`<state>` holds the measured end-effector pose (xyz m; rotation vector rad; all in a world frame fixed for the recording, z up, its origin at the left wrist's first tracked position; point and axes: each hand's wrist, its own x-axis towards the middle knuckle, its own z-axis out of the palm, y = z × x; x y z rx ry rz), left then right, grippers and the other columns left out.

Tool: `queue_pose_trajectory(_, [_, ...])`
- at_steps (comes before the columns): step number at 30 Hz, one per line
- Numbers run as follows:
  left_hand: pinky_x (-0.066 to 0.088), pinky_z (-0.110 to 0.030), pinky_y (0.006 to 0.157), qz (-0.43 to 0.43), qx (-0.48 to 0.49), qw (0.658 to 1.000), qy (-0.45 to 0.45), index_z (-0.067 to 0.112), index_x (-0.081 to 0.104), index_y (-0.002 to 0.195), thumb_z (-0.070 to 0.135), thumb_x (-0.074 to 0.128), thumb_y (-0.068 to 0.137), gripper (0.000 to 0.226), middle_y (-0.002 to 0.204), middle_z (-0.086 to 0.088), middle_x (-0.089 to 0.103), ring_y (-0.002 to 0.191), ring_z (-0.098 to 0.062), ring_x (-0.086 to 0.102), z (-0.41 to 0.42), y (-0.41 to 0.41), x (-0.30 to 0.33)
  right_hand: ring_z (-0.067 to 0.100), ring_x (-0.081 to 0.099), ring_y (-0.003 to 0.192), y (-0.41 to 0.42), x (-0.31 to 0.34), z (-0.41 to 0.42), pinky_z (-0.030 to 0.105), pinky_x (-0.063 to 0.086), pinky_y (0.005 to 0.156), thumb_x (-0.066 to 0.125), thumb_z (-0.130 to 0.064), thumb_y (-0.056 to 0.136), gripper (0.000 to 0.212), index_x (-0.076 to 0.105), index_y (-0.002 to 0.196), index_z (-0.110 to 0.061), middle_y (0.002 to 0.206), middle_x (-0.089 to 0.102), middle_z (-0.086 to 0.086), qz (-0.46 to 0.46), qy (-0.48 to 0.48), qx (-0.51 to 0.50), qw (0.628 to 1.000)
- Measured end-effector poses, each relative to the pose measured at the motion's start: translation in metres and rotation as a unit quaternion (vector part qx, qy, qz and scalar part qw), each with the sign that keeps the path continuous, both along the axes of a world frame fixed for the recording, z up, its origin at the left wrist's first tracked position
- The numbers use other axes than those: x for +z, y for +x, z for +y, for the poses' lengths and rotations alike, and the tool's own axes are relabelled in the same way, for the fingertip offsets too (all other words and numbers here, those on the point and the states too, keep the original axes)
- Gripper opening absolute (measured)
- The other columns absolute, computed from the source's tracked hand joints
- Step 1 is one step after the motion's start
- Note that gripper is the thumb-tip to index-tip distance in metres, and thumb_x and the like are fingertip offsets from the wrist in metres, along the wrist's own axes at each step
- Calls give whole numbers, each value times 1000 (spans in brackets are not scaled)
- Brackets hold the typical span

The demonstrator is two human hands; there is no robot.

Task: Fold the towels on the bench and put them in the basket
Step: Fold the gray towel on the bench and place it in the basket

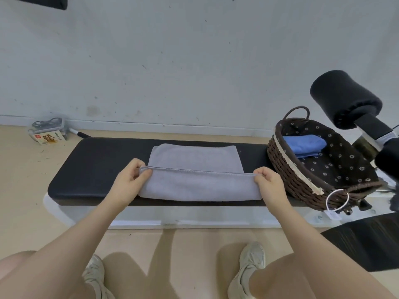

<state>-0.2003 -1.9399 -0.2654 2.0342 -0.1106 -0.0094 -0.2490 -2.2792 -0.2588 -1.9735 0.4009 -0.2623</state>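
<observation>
Grey towel (198,175) is laid across the middle of the black bench (97,167), mid-fold: the stitched near edge is lifted and carried over the rest. That edge is pinched at its left end by the left hand (131,175), thumb and fingers curled round the hem, and at its right end by the right hand (267,180) in the same way. Wicker basket (319,160) is set on the bench's right end, just beside the towel, with a folded blue towel (304,145) already in it. Risks, as judged: corners could be mismatched if one hand is advanced further than the other, so a skewed fold would result; the hem could be slipped from a light pinch and the layer dropped short; the lower layer could be dragged and bunched if the edge is pulled rather than lifted. The basket rim could be clipped on the transfer, since it is so near.
</observation>
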Motion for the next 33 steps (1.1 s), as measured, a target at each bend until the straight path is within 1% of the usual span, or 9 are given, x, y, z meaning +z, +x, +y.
queue_pose_trajectory(7, [44,-28,63,46,60,988,-137,3,51,93,21,57,91,19,81,0,62,74,-14,58,-21,50,4,10,48,72,70,0,-2,26,37,63,46,-10,90,21,57,75,-20,76,56,-5,-17,18,-41,999])
queue_pose_trajectory(8, [45,-30,64,58,68,989,-116,5,52,94,23,57,91,19,82,-2,64,76,-17,59,-22,58,1,11,49,74,79,-1,-1,26,38,63,45,-11,90,19,57,77,-19,78,56,-5,-6,10,-43,999])
queue_pose_trajectory(12, [44,-25,66,60,48,986,150,16,59,96,32,52,91,19,88,0,64,85,-17,59,-23,86,-12,14,51,76,108,-11,4,26,40,62,44,-11,90,18,59,99,-11,97,60,5,154,-114,-7,982])
queue_pose_trajectory(15, [38,-24,70,-21,48,987,152,14,64,97,25,47,95,20,92,4,62,87,-13,55,-26,108,-6,25,53,108,116,-12,15,38,45,88,48,-14,88,38,50,125,-14,123,54,7,198,-305,27,931])
queue_pose_trajectory(17, [35,-21,79,-26,2,983,182,12,65,105,17,43,97,24,97,5,57,90,-9,50,-28,130,-3,26,43,123,122,-12,31,38,37,99,48,-15,88,41,47,130,-14,134,48,5,121,-403,71,904])
queue_pose_trajectory(19, [38,-21,75,19,-80,968,236,12,66,101,18,44,96,23,95,1,58,81,-6,48,-28,152,-6,24,41,126,129,-12,52,32,36,99,44,-9,90,37,51,126,-12,134,48,3,68,-362,160,916])
queue_pose_trajectory(22, [42,-26,73,76,-150,947,275,24,59,78,32,54,91,17,92,2,51,79,-10,50,-25,172,-11,22,44,121,142,-23,78,30,38,97,43,-10,92,32,54,122,-11,130,50,3,77,-356,271,891])
queue_pose_trajectory(30, [33,-19,57,72,-121,973,181,22,50,70,25,69,82,22,70,8,49,63,-7,43,-13,172,-4,21,45,116,145,-43,87,29,33,96,50,-23,93,23,59,113,-17,122,52,-1,52,-346,215,912])
queue_pose_trajectory(33, [37,-24,59,88,-95,961,243,20,49,74,28,71,80,24,70,5,50,68,-14,47,-5,174,-8,23,48,115,137,-50,91,31,34,91,50,-23,93,23,60,113,-16,123,53,1,21,-370,197,908])
